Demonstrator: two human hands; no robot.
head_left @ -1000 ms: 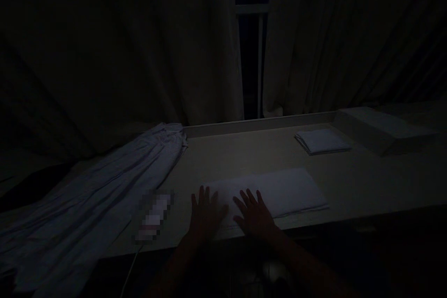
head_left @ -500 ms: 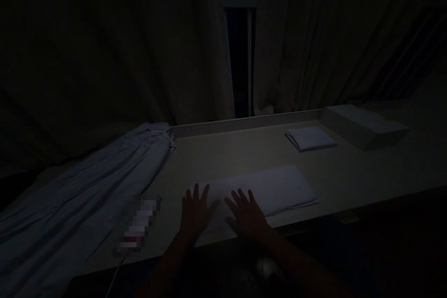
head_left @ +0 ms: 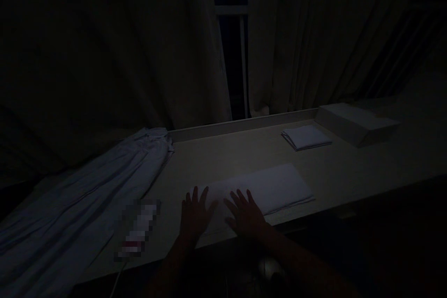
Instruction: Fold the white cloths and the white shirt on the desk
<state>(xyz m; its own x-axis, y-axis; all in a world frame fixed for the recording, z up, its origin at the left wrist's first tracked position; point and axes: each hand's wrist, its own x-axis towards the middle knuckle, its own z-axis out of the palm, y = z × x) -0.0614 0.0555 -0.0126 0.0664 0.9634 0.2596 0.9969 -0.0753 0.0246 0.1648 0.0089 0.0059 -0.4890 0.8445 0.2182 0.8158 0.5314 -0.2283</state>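
A pale cloth (head_left: 275, 188), folded into a long flat strip, lies near the front edge of the table (head_left: 216, 156). My left hand (head_left: 195, 214) rests flat at the strip's left end, fingers spread. On the cloth just to its right lies my right hand (head_left: 247, 213), palm down and fingers apart. Neither hand grips anything. Farther back on the right is a second pale cloth (head_left: 307, 137), folded into a small thick rectangle. The room is very dim, so the cloth's edges under my hands are hard to make out.
A large crumpled pale fabric (head_left: 115, 181) covers the table's left side. Beside it lies a blurred-out object (head_left: 139, 228) with a cable (head_left: 118, 279). A white box (head_left: 356, 123) stands at the back right. Curtains (head_left: 167, 46) hang behind the table's raised rear edge.
The view has shifted slightly, moving the table's contents a little within the picture. My hands stay spread on the cloth in nearly the same place.
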